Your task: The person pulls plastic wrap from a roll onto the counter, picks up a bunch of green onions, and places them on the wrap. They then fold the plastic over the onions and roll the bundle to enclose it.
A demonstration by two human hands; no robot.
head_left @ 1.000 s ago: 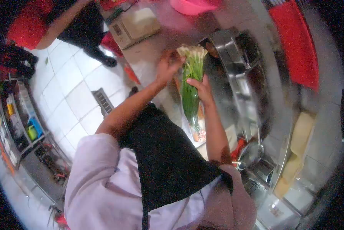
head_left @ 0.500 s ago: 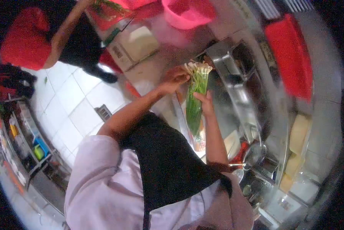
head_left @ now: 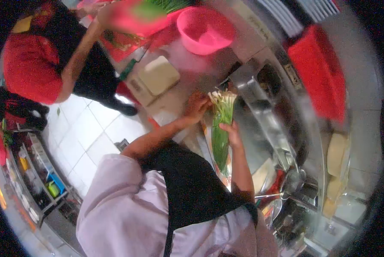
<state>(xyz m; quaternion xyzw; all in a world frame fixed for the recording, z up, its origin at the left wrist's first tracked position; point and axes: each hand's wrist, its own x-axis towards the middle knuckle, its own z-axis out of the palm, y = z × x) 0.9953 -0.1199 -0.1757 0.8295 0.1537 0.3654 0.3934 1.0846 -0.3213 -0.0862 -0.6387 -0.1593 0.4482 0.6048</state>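
A bunch of spring onions (head_left: 221,137) hangs upright in front of the black apron, white root ends up and green leaves down. My right hand (head_left: 231,133) is wrapped round the stalks at mid-length, thumb across the front. At the upper left of the bunch, my left hand (head_left: 196,106) has its fingers curled in against the root ends. Its fingertips look pinched on the edge of the bunch, though the blur hides exactly what lies between them.
A co-worker in red (head_left: 31,68) stands at upper left by a table. There are a pink basin (head_left: 205,36), a scale with a pale top (head_left: 159,76), and a green-handled knife (head_left: 129,68). Steel counter pans (head_left: 260,103), a strainer (head_left: 292,182) and a red crate (head_left: 316,73) lie rightward.
The view has tilted, so everything sits lower in it. My hands keep their places on the spring onions. More of the co-worker's table, with a pink tray of greens, now shows.
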